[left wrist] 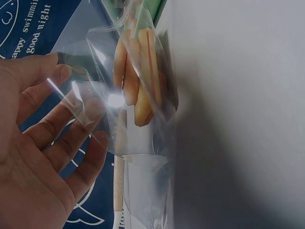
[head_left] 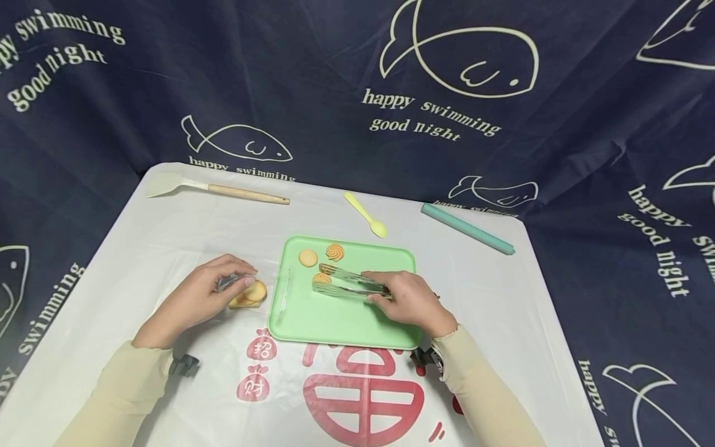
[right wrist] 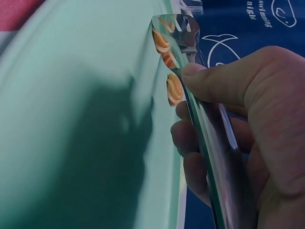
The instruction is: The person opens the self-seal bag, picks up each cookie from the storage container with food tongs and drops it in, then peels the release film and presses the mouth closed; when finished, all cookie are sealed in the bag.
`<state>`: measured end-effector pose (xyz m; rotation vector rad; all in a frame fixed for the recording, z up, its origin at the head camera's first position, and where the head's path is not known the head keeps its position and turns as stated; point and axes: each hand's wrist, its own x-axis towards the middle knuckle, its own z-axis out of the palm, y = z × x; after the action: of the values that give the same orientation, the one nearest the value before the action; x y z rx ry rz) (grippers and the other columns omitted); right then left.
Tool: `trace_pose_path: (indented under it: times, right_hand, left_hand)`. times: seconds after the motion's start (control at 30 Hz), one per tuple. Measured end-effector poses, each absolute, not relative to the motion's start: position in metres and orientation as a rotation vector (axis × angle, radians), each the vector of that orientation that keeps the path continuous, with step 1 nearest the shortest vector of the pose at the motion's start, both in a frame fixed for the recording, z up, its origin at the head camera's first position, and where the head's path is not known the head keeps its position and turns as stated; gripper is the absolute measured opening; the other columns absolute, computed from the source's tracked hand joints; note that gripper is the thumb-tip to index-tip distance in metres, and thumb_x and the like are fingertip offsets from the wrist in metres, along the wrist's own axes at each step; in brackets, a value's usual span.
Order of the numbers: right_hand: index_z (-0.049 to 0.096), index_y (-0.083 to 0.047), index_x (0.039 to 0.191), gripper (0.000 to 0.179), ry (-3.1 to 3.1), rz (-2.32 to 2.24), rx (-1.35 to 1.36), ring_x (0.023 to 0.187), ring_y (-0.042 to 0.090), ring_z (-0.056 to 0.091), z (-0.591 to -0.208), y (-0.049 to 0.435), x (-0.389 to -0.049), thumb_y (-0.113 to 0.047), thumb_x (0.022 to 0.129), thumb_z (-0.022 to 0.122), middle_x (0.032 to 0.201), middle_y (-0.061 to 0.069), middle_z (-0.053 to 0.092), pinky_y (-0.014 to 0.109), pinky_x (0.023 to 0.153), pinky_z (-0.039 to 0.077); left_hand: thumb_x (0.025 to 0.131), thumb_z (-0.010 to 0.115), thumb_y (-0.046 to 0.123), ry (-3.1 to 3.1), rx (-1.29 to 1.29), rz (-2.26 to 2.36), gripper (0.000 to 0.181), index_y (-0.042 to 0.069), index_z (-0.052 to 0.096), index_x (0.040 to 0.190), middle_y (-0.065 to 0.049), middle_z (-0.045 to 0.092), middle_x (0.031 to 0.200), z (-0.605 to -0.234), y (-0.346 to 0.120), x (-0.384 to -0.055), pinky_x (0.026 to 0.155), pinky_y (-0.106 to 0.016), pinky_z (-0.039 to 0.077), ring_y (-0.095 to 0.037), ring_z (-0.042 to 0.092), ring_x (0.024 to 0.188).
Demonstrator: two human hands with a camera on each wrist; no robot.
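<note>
My left hand (head_left: 209, 292) pinches the edge of a clear plastic bag (left wrist: 143, 167) to the left of the green tray (head_left: 341, 326). Several golden cookies (left wrist: 148, 78) lie stacked inside the bag. In my right hand (head_left: 412, 298) I grip metal tongs (right wrist: 224, 171), which reach leftward over the tray. Between the parted tong tips sits a swirl cookie (head_left: 322, 279), partly covered by them. Just beyond the tips lie a plain round cookie (head_left: 308, 257) and another swirl cookie (head_left: 334, 252) on the tray.
Along the table's far side lie a spatula with a wooden handle (head_left: 248, 194), a yellow spoon (head_left: 365, 215) and a teal stick-shaped item (head_left: 468, 229). A dark blue curtain (head_left: 324, 74) with fish drawings hangs behind. Red printing (head_left: 363, 403) marks the white tablecloth in front.
</note>
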<state>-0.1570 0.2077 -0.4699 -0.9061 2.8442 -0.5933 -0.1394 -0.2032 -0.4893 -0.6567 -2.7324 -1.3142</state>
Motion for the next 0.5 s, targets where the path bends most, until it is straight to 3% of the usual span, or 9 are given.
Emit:
trace_pose_path:
  times: [0.17, 0.37, 0.5]
  right_hand:
    - [0.067, -0.017, 0.135, 0.044, 2.825, -0.682, -0.862, 0.05, 0.003, 0.032, -0.4695, 0.2102, -0.1556, -0.024, 0.093, 0.078, 0.099, -0.007, 0.07, 0.026, 0.046, 0.033]
    - [0.066, -0.019, 0.136, 0.044, 2.824, -0.687, -0.868, 0.05, 0.002, 0.033, -0.4661, 0.2104, -0.1569, -0.027, 0.094, 0.077, 0.095, -0.01, 0.067, 0.025, 0.046, 0.034]
    - [0.066, -0.019, 0.136, 0.047, 2.823, -0.649, -0.879, 0.052, 0.003, 0.036, -0.4681, 0.2118, -0.1567, -0.026, 0.092, 0.079, 0.076, -0.01, 0.059, 0.025, 0.046, 0.033]
  left_hand:
    - [0.099, 0.07, 0.023, -2.74, -0.646, -1.309, 0.013, 0.013, 0.076, 0.107, 0.008, 0.066, 0.112, -0.4896, -0.2043, -0.1393, 0.098, -0.048, 0.047, -0.021, 0.061, 0.112]
    - [0.099, 0.07, 0.023, -2.742, -0.633, -1.296, 0.013, 0.014, 0.076, 0.106, 0.009, 0.066, 0.112, -0.4901, -0.2052, -0.1397, 0.098, -0.047, 0.048, -0.02, 0.061, 0.111]
    - [0.099, 0.07, 0.023, -2.737, -0.648, -1.289, 0.014, 0.014, 0.076, 0.107, 0.008, 0.066, 0.112, -0.4912, -0.205, -0.1398, 0.097, -0.047, 0.048, -0.019, 0.061, 0.11]
